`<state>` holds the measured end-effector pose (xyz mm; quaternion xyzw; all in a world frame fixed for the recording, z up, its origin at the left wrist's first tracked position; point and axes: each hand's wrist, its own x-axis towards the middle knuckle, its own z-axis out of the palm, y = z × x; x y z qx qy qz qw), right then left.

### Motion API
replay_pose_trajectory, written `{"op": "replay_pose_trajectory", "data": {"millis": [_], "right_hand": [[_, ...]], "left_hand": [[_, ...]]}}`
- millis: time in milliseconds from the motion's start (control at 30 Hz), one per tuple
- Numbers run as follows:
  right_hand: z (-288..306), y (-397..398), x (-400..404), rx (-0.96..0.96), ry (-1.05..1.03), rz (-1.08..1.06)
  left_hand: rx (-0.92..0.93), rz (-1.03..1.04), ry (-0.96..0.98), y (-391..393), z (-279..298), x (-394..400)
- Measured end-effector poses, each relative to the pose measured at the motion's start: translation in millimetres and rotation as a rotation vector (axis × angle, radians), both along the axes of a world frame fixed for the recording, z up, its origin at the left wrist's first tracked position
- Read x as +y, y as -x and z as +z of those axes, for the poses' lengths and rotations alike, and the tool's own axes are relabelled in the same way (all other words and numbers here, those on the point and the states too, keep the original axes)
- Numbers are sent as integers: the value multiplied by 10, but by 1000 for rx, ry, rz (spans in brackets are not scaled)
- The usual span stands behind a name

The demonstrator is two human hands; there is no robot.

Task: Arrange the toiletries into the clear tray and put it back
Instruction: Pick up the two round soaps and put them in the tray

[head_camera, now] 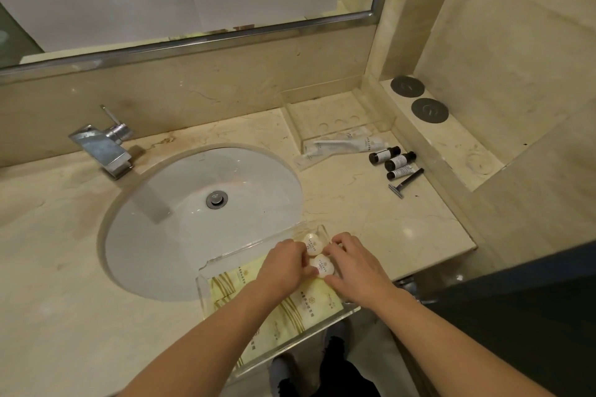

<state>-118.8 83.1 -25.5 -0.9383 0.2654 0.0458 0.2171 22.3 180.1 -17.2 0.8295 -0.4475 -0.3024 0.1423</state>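
The clear tray sits right at the counter's front edge, at about 6 o'clock, and part of it hangs out over the floor. If I push down or bump it, I think it could tip and spill. That is my big worry. The two round white soaps are small and could roll or pop out from my fingers.

My left hand comes in from 7 o'clock. Its fingers are bent and pinch the soaps from the left. My right hand comes in from 5 o'clock. Its fingers curl around them from the right. Both wrists are low over the yellow packets lying flat in the tray.

The little dark bottles, the razor and the toothbrush packs wait at 1 o'clock, far from the tray.
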Motion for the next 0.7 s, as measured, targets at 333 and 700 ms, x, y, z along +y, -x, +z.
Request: {"op": "replay_pose_trajectory", "data": {"millis": [333, 700], "right_hand": [[27, 16, -78, -15, -47, 19], [66, 32, -154, -15, -26, 68]], "left_hand": [[-11, -11, 29, -67, 3, -53], [-74, -105, 111, -65, -6, -117]]}}
